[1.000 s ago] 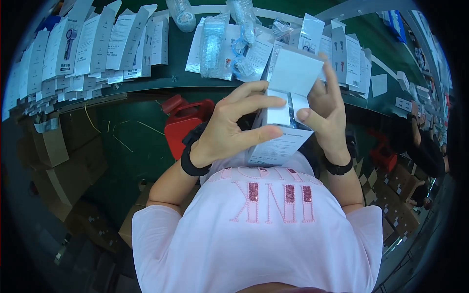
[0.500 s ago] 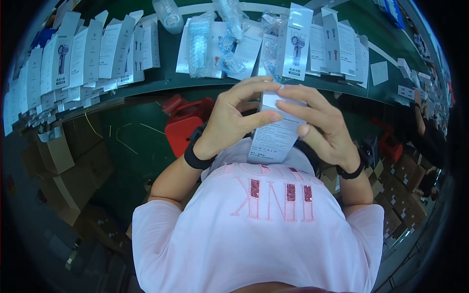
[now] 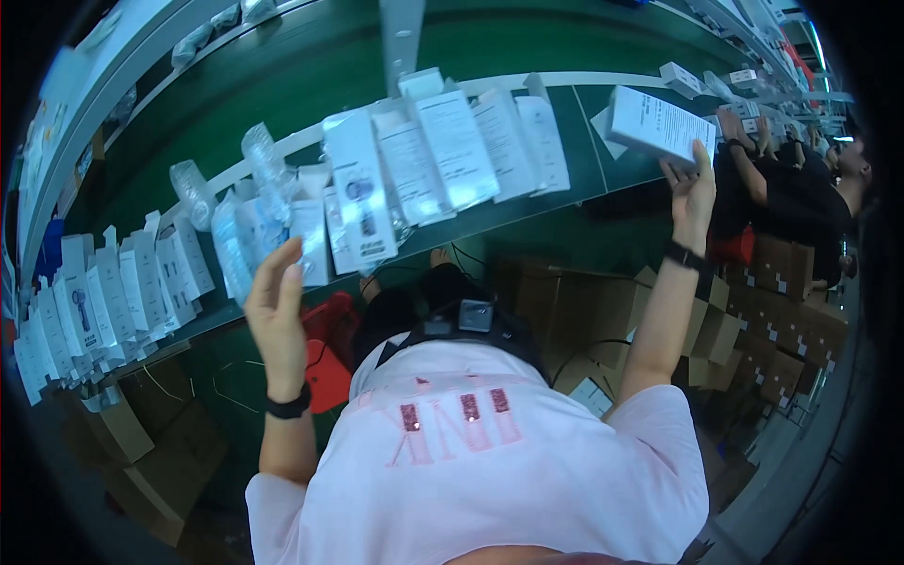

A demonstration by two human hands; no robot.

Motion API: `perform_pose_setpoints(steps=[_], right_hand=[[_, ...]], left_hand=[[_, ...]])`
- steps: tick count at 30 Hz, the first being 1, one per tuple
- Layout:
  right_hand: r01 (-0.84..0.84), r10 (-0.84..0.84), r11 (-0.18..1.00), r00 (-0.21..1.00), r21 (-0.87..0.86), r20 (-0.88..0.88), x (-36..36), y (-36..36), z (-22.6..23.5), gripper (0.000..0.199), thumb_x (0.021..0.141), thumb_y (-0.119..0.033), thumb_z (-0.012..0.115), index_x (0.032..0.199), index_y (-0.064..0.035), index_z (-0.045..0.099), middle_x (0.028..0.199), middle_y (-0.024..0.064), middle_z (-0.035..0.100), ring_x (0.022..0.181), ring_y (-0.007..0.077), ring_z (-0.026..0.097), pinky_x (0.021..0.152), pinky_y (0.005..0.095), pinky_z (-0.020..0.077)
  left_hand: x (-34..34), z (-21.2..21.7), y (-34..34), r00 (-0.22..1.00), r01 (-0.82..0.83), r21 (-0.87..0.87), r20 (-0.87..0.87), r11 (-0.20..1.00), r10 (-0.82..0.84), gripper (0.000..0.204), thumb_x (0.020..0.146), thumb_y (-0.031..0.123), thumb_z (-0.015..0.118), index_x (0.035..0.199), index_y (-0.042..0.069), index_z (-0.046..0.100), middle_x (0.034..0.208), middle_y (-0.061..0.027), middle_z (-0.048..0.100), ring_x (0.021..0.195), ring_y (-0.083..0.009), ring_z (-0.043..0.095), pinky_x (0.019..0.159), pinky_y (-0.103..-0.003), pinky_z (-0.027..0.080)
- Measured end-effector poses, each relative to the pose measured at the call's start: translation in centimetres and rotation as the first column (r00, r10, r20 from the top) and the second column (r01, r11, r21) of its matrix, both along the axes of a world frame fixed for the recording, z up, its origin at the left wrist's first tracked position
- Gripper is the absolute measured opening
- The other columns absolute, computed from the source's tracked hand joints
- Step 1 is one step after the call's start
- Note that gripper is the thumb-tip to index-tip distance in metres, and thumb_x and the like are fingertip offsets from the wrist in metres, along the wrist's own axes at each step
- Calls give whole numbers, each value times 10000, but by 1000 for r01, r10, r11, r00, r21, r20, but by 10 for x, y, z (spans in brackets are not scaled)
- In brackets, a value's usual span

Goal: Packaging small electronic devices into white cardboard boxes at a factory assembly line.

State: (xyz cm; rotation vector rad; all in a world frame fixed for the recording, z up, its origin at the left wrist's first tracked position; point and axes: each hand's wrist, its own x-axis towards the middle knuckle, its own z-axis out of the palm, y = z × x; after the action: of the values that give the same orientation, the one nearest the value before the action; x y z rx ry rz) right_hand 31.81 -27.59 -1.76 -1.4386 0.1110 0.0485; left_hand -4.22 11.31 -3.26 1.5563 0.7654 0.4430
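Note:
My right hand (image 3: 695, 184) is closed on one end of a white carton (image 3: 659, 124), holding it tilted over the far right of the green table. Fine print covers the carton's side. My left hand (image 3: 276, 299) is raised at the table's front edge, fingers stretched and holding nothing. Close by it lie bubble-wrapped items (image 3: 233, 240) and clear plastic packets (image 3: 268, 160). A carton with a handheld fan pictured on it (image 3: 358, 193) stands to the right of that hand, beside several more white cartons (image 3: 456, 146).
Rows of open white cartons (image 3: 85, 301) stand at the table's left end. A metal post (image 3: 402, 42) rises at the back. Below are a red stool (image 3: 330, 363) and brown cardboard boxes (image 3: 584, 306). Another person's arm (image 3: 746, 168) is at the table on the right.
The hands have parted from the carton they both held in front of me. My right hand has carried it far right; my left has moved left, off it. The view has swung right.

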Motion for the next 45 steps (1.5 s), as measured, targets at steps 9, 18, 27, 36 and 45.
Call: perform_pose_setpoints(steps=[9,18,27,36,45], right_hand=[[287,-302,953,906,-95,-295,195,-64,-212,657,793,-291,762,1296,28,484,1246,159,551,1116,350,545,931,514,455],[-312,598,632,779,-710,190,50,144,-82,517,895,-182,635,1367,-41,479,1329,217,524,1282,326,460,1026,380,397],[-633,934,302,346,-713,88,-22,220,-29,245,838,-64,641,1080,-30,638,1378,191,474,1265,362,461,1049,393,367],[-354,873,430,-72,-831,482,-87,161,68,288,685,-128,816,910,-263,699,1315,142,476,1270,380,412,1023,475,404],[-425,800,427,-234,-798,553,-123,188,71,293,545,-164,806,804,-205,676,1080,81,585,1128,350,508,937,471,468]], left_hand=[[50,21,-48,991,-14,-29,-136,999,10,296,912,50,580,1194,-40,594,1160,-117,627,1093,-166,570,967,-299,425],[150,-46,-93,958,219,325,-252,920,-138,1015,756,338,790,1432,-120,187,1329,-304,427,1239,-397,440,1041,-434,370],[187,-77,-106,995,67,389,-97,919,-32,885,607,238,849,1279,-72,363,1209,-239,492,1101,-349,529,910,-440,440],[118,-36,-121,877,-190,634,453,750,-161,891,797,170,732,1473,76,159,1425,-335,273,1272,-521,386,1039,-561,368],[67,-38,-99,911,-227,717,395,659,-116,817,874,152,613,1500,69,95,1436,-330,272,1245,-503,415,1031,-534,368]])
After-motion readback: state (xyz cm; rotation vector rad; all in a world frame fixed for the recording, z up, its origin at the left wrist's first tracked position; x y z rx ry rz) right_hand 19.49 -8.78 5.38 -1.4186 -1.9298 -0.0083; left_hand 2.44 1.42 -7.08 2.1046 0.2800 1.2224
